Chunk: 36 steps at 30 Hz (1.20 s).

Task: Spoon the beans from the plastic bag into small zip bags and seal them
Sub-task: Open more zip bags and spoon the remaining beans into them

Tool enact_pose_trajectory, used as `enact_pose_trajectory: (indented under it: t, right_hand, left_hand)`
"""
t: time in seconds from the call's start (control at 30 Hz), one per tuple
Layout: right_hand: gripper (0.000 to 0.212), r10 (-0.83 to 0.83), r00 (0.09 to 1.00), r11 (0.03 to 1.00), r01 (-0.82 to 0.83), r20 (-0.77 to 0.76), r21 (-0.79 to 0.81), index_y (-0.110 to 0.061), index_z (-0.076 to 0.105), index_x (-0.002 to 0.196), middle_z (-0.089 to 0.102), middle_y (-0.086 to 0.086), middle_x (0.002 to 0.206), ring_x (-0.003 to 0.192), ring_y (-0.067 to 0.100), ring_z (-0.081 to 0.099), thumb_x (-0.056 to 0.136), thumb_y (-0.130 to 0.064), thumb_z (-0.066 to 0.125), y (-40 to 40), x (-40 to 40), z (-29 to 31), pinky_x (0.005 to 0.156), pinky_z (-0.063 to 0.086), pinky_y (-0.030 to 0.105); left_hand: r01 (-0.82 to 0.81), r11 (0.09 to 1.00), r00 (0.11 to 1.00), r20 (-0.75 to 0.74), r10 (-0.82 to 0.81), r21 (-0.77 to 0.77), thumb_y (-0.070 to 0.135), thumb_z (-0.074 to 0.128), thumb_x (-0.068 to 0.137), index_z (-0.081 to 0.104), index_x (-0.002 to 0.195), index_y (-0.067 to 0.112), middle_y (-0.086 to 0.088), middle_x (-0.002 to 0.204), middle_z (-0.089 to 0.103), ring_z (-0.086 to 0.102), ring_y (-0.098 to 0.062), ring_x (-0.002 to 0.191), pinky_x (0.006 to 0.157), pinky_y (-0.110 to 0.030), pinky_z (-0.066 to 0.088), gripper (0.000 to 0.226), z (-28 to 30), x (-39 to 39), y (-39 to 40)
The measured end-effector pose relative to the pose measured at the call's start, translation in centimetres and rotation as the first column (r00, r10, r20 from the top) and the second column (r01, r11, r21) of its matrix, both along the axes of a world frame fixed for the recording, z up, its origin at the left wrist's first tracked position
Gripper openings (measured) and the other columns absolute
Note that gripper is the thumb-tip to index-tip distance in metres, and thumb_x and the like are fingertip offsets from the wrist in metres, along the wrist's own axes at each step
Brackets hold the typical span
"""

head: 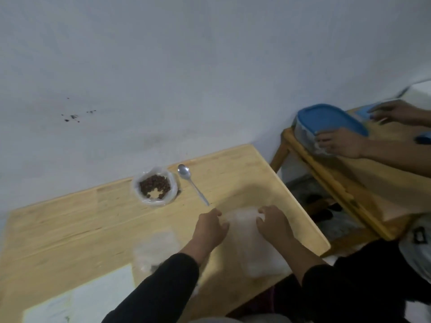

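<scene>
Between the two hands, on the near right part of the table (70, 220), lies a blurred clear zip bag (242, 229), flat or nearly flat on the wood. At its far left corner the left hand (210, 229) has its fingers curled and pressed together, seemingly pinching the plastic; at the far right corner the right hand (272, 223) curls its fingers onto the bag's edge in the same way. Motion blur hides the fingertips, so I cannot tell how firm either hold is.

Just beyond the left hand lies a metal spoon (192, 184), bowl toward the wall, handle end pointing at the left knuckles and close to them. Beside the spoon's bowl, to its left, stands the plastic bag (155, 186) with its mouth rolled open, brown beans (154, 185) inside. Another clear bag (156, 248) lies left of the left forearm, blurred. White paper (81, 297) lies at the near left.

On a second table (349, 183) to the right, another person's hands (340, 142) hold a tub (307, 134) with a blue lid (331, 117); its contents cannot be made out.
</scene>
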State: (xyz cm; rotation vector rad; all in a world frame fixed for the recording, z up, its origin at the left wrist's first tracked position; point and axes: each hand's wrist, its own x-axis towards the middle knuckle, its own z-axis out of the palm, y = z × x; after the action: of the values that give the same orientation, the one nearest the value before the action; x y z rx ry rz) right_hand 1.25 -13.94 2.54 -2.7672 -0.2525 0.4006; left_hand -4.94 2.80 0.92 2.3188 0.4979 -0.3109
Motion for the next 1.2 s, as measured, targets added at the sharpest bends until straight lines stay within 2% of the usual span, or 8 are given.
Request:
enact_pose_trajectory:
  t: [0.17,0.3,0.37,0.5,0.77,0.97,1.1,1.2]
  right_hand:
    - [0.032,-0.102,0.989,0.994,0.107,-0.111,0.039,-0.009,0.055,0.123,0.057,0.01,0.126,0.114,0.025,0.053,0.094,-0.018,0.046,-1.7,-0.4,-0.9,0.096,0.04,0.03]
    - [0.034,-0.146,0.98,0.98,0.162,-0.133,0.117,-0.012,0.057,0.123,0.058,0.007,0.125,0.114,0.022,0.053,0.091,-0.018,0.049,-1.7,-0.8,-2.0,0.09,0.037,0.023]
    - [0.034,-0.19,0.974,0.966,0.208,-0.125,0.156,-0.013,0.059,0.121,0.058,0.008,0.122,0.112,0.022,0.053,0.087,-0.017,0.053,-1.7,-0.7,-2.5,0.086,0.036,0.022]
    - [0.034,-0.247,0.968,0.963,0.25,-0.04,0.1,-0.014,0.06,0.116,0.056,0.008,0.12,0.112,0.024,0.05,0.083,-0.02,0.06,-2.2,-0.3,-3.1,0.095,0.038,0.03]
    - [0.037,-0.199,0.978,0.969,0.206,-0.066,0.138,-0.016,0.055,0.12,0.055,0.004,0.117,0.108,0.019,0.052,0.085,-0.026,0.062,-2.0,-0.3,-3.2,0.088,0.036,0.025]
    - [0.032,-0.243,0.969,0.931,0.222,0.04,0.291,-0.016,0.057,0.114,0.058,-0.001,0.096,0.092,0.014,0.055,0.083,-0.019,0.066,-0.8,-0.4,-1.5,0.078,0.039,0.021]
    - [0.032,-0.217,0.974,0.868,0.224,-0.067,0.444,-0.013,0.059,0.117,0.062,-0.004,0.088,0.083,0.01,0.059,0.085,-0.017,0.064,0.0,0.1,0.4,0.073,0.042,0.018]
    - [0.024,-0.12,0.978,0.796,0.199,-0.172,0.571,-0.007,0.062,0.112,0.067,0.003,0.091,0.079,0.007,0.063,0.089,-0.013,0.059,1.3,0.8,2.3,0.061,0.046,0.005]
  left_hand:
    - [-0.029,0.994,1.0,-0.011,0.028,-0.109,0.028,0.055,0.089,0.044,0.13,0.008,-0.012,0.111,0.063,0.058,-0.029,0.104,0.08,-0.029,0.043,0.046,-0.6,0.4,-2.7]
    - [-0.097,0.986,0.995,-0.014,0.096,-0.135,0.024,0.06,0.087,0.042,0.132,0.011,-0.012,0.116,0.061,0.058,-0.028,0.107,0.089,-0.034,0.049,0.05,-0.7,0.5,-3.7]
    - [-0.131,0.981,0.991,-0.023,0.129,-0.142,0.023,0.06,0.087,0.045,0.13,0.011,-0.01,0.115,0.062,0.059,-0.026,0.105,0.085,-0.031,0.049,0.047,-0.9,0.7,-3.8]
    - [-0.168,0.975,0.986,-0.019,0.167,-0.146,0.018,0.06,0.086,0.051,0.123,0.01,-0.008,0.113,0.062,0.06,-0.021,0.098,0.071,-0.022,0.043,0.039,-1.0,0.7,-3.8]
    - [-0.168,0.964,0.986,-0.02,0.168,-0.204,0.019,0.063,0.086,0.052,0.121,0.011,-0.008,0.111,0.062,0.06,-0.019,0.096,0.072,-0.018,0.044,0.038,-1.5,0.7,-4.9]
    - [-0.196,0.958,0.981,-0.027,0.194,-0.21,0.02,0.062,0.087,0.053,0.12,0.012,-0.006,0.11,0.062,0.06,-0.016,0.094,0.075,-0.019,0.046,0.035,-1.6,0.9,-4.3]
    - [-0.219,0.949,0.974,0.001,0.225,-0.224,0.024,0.063,0.087,0.049,0.125,0.012,-0.005,0.11,0.062,0.058,-0.016,0.097,0.078,-0.017,0.04,0.042,-0.9,0.9,-2.9]
    - [-0.28,0.925,0.949,0.074,0.308,-0.257,0.026,0.064,0.087,0.047,0.128,0.008,-0.003,0.107,0.06,0.055,-0.015,0.095,0.077,-0.015,0.038,0.048,0.7,1.1,-1.0]
